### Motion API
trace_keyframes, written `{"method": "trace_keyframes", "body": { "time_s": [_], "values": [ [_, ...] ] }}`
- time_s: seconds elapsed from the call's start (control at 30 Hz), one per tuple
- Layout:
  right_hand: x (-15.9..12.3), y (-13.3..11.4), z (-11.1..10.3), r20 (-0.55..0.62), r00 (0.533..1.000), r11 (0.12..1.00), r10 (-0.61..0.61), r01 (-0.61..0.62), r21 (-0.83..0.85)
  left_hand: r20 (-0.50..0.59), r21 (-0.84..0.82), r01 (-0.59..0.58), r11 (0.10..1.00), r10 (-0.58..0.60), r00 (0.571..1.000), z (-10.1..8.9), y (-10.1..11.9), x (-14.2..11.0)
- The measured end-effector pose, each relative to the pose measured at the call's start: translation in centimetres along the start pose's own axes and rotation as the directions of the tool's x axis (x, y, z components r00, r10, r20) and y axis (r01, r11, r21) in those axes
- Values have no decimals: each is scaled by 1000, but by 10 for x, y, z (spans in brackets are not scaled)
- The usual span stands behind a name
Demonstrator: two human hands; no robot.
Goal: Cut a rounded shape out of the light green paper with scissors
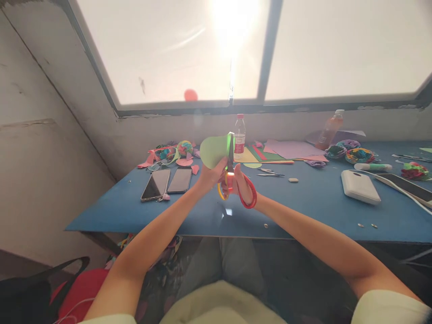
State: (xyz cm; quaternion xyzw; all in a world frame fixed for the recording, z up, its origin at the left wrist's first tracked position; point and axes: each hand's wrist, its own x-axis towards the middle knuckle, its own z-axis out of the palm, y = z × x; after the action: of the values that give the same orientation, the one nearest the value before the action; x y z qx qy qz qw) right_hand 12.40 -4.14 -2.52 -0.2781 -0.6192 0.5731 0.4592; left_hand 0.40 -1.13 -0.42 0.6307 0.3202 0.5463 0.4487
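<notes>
Being cut above the near edge of the blue tabletop (303,202): a light-green paper piece (213,150), rounded, pinched at its lower edge in the left hand (209,174). Biting into its right side, blades upright: red-and-yellow scissors (232,180), right hand (243,185) threaded through the loops, grip pressing together around the handles. Judging the step as mid-cut along a curve; next calling for turning the paper into the blades. Standing behind: a water bottle (239,137), red label too small for reading.
</notes>
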Motion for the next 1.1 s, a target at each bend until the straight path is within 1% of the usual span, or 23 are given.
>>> {"method": "trace_keyframes", "body": {
  "time_s": [0.2, 0.37, 0.5, 0.67, 0.8, 0.9, 1.1],
  "values": [
    [1, -1, 1, -8, 1000, 999, 9, -9, 40, -12, -2, 22, 1000, -22, 1000, 0, -2, 0],
    [3, 1, -1, 0, 999, 999, 42, -42, 15, 4, -2, 0, 1000, 0, 1000, 0, 2, -1],
    [4, 5, -3, 24, 999, 1000, 25, -25, 17, -24, -56, 17, 998, -19, 1000, 2, 4, -1],
    [4, 8, -5, 12, 1000, 1000, 25, -25, 16, -43, -85, 31, 996, -35, 998, 5, 2, 0],
    [4, 7, -6, 2, 1000, 999, 26, -26, 21, -17, -79, 15, 997, -17, 1000, 4, 0, 0],
    [5, 10, -8, 21, 999, 999, 39, -39, 11, -18, -76, -12, 997, 11, 1000, 3, -1, 1],
    [6, 17, -9, 56, 998, 999, 32, -33, 32, -46, -73, 23, 997, -27, 999, 3, -3, 1]
  ]
}}
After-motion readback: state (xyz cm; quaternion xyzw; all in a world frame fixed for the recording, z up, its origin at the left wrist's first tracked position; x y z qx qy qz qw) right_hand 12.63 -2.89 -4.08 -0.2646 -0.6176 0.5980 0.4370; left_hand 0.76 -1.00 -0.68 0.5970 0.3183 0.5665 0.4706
